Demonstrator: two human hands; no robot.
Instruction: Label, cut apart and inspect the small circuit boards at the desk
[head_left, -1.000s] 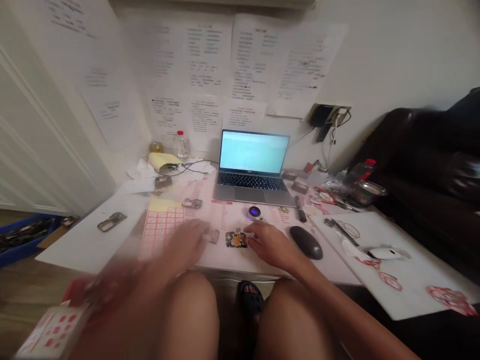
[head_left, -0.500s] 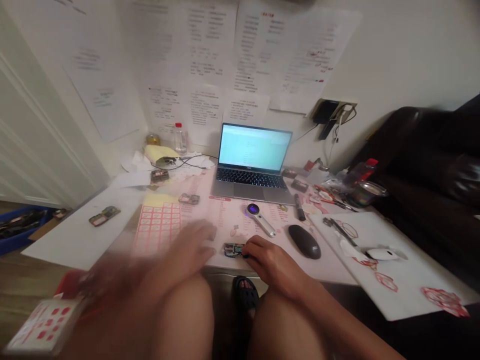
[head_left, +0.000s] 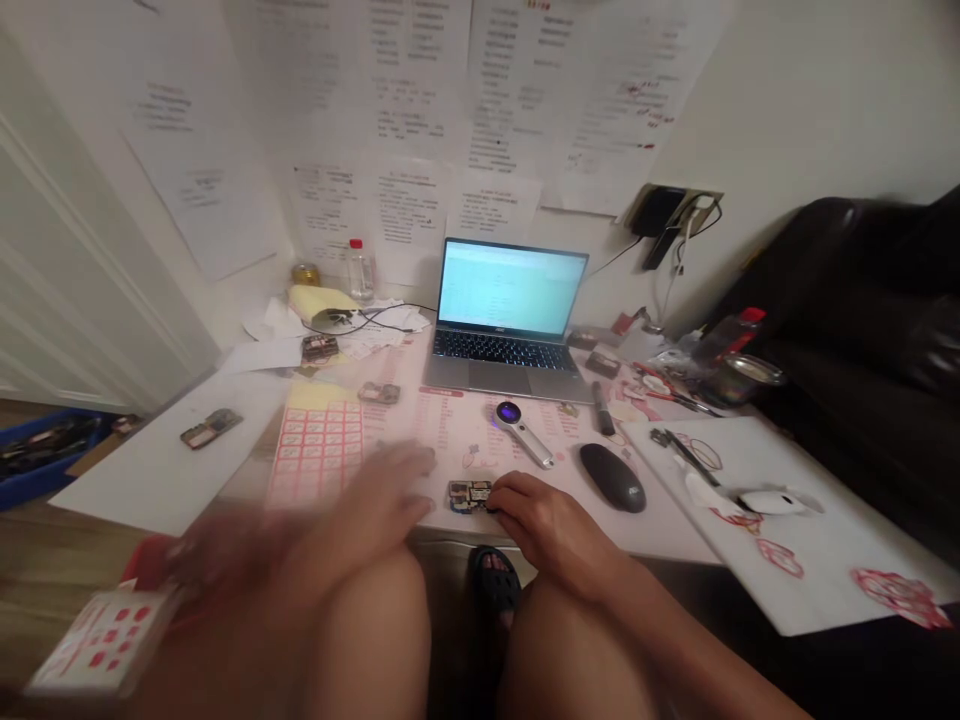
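A small phone circuit board lies at the front edge of the desk, with its visible face patterned in tan and dark parts. My right hand pinches the board's right end between closed fingers. Somewhat blurred, my left hand hovers or rests left of the board, thumb apart from the fingers and nothing seen in it. Behind the board lies a white handheld magnifier with a violet-lit lens. A sheet of red-bordered labels is beside my left hand.
An open laptop stands at the back, a black mouse to the right. Other circuit boards lie on the desk and on a white sheet at left. A white board with cables juts out at right.
The circuit board's visible face has gone from greenish to tan and dark. Both hands stay almost in place; the whole view has shifted slightly.
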